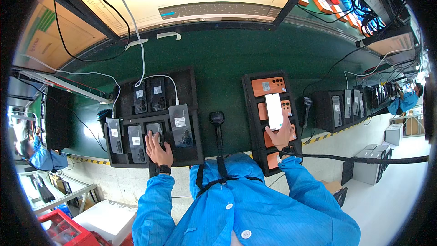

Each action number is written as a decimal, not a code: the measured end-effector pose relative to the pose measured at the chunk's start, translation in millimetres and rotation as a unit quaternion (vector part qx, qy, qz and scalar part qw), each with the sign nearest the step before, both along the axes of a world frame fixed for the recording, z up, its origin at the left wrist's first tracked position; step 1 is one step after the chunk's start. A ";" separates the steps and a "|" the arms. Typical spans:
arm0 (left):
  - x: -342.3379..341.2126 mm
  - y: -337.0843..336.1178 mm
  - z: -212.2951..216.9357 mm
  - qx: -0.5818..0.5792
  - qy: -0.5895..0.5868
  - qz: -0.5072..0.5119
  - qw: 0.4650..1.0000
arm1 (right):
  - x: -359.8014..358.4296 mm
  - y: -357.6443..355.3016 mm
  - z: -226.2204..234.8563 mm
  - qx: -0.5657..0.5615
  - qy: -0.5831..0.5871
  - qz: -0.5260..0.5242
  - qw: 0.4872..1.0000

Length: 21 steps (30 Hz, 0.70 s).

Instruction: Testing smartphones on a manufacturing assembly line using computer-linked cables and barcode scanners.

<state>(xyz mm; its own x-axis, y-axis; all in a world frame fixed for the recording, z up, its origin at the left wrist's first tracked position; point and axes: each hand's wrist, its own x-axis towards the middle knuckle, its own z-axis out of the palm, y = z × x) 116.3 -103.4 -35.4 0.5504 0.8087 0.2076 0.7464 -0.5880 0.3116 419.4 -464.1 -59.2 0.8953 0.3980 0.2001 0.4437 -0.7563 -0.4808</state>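
My right hand [281, 133] grips the lower end of a smartphone [273, 109] with a lit white screen. It is held over a black foam tray [248, 92] of orange phones; one orange phone [267, 86] lies at its far end. My left hand [159, 151] rests with fingers stretched over a dark phone [154, 129] lying in a slot of another black foam tray [196, 132]. Beside that hand lie a grey phone [135, 141] and a larger phone [180, 125] with a white cable plugged in. My left fingers partly cover the phone under them.
Between the trays a black handheld scanner [217, 118] lies on the green table [218, 64]. Another scanner [307, 105] is right of the orange phones' tray. A large monitor [200, 0] spans the back. A black cable [355, 158] crosses at my right wrist. Co-workers sit at both far sides.
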 end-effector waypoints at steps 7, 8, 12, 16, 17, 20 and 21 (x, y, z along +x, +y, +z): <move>-0.5 0.7 0.3 -0.006 -0.011 -0.005 1.000 | -0.3 0.4 -1.0 0.006 0.009 -0.010 1.000; -0.5 0.6 0.2 -0.006 -0.011 -0.005 1.000 | -0.3 0.7 -0.5 0.018 0.006 -0.005 1.000; -2.5 1.4 -3.1 -0.006 -0.009 -0.002 1.000 | -0.4 1.3 -0.8 0.016 0.015 -0.008 1.000; -1.8 1.4 -3.2 -0.005 -0.009 -0.006 1.000 | -1.9 -0.9 -5.5 -0.006 0.012 -0.026 1.000; -1.5 1.1 -2.5 -0.005 -0.008 -0.006 1.000 | -2.2 -1.6 -7.0 -0.022 0.012 -0.038 0.999; -1.5 0.5 -0.4 -0.005 0.003 -0.002 1.000 | -1.1 -1.7 -5.2 0.023 0.028 -0.024 0.999; -1.8 0.5 -0.2 -0.006 0.003 -0.003 1.000 | -1.3 -1.5 -5.7 0.023 0.028 -0.023 0.999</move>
